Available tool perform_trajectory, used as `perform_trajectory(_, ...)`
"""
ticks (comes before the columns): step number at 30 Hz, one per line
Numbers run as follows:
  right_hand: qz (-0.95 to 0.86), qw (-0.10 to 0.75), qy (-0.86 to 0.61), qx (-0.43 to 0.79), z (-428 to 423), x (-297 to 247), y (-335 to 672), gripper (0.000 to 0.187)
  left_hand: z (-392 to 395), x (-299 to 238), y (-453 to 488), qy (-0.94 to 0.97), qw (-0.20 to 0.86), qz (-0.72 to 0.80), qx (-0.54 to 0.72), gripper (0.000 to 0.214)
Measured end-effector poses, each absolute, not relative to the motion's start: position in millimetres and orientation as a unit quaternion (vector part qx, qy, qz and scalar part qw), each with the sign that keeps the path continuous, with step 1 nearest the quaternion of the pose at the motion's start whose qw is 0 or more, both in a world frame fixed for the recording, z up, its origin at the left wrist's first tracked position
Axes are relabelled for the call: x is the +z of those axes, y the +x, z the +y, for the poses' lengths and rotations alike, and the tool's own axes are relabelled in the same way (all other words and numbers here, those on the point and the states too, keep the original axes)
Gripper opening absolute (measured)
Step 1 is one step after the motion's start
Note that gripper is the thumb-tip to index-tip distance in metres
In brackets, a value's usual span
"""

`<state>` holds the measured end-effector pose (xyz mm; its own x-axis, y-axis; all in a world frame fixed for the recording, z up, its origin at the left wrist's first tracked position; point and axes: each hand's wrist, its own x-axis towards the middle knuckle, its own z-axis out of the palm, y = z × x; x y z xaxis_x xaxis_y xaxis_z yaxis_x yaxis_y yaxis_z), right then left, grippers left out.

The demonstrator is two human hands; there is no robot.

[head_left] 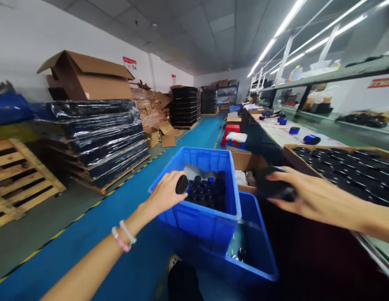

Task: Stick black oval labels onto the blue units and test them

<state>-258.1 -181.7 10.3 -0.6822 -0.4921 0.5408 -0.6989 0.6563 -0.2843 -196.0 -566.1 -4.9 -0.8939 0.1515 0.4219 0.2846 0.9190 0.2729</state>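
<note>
Holding a black round cap (pixel 182 184) at the corner of a blue plastic crate (pixel 194 221), the left hand (pixel 165 194) has its grip closed around the cap's side, with the flat face turned outward. The beaded bracelets (pixel 124 236) sit on that wrist. The cap looks light, stiff and smooth, so it may slip a little, and its side wall offers the surest hold. To the right of the crate, the right hand (pixel 310 196) has its grip wrapped over a dark cylindrical object (pixel 272 186), too blurred to tell whether it is a jar or a cap. It looks rigid, and holding it around the body seems safest.

Inside the crate, small black-capped bottles (pixel 205 194) stand packed beside crumpled silver foil (pixel 193 171). A second blue crate (pixel 260 255) lies partly beneath the first. Right of the crate, a cardboard tray (pixel 303 156) holds rows of black round items (pixel 345 175) on a white tabletop (pixel 285 133), with blue tape rolls (pixel 311 139) farther along. Left of the crate are a wooden pallet (pixel 21 179) and plastic-wrapped stacks (pixel 94 138) topped by an open cardboard box (pixel 88 77). Beyond the crate stands a red stool (pixel 230 133).
</note>
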Motion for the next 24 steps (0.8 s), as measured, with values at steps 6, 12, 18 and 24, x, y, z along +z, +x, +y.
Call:
perform_trajectory(6,-0.893,0.113,0.373,0.224,-374,-53,-464,0.042,-609,-40,-352,-0.032,0.113,-0.990,-0.078,0.034)
perform_trajectory(12,-0.909,0.091,0.231,0.334,-466,-214,-588,0.036,-629,-128,-504,0.074,-0.021,-0.996,-0.043,0.036)
perform_trajectory(18,-0.897,0.052,0.168,0.405,-487,-292,-635,0.037,-639,-203,-599,0.118,-0.124,-0.985,-0.038,0.038)
perform_trajectory(24,-0.886,0.039,0.206,0.414,-518,-330,-680,0.038,-644,-251,-653,0.120,-0.186,-0.974,-0.054,0.037)
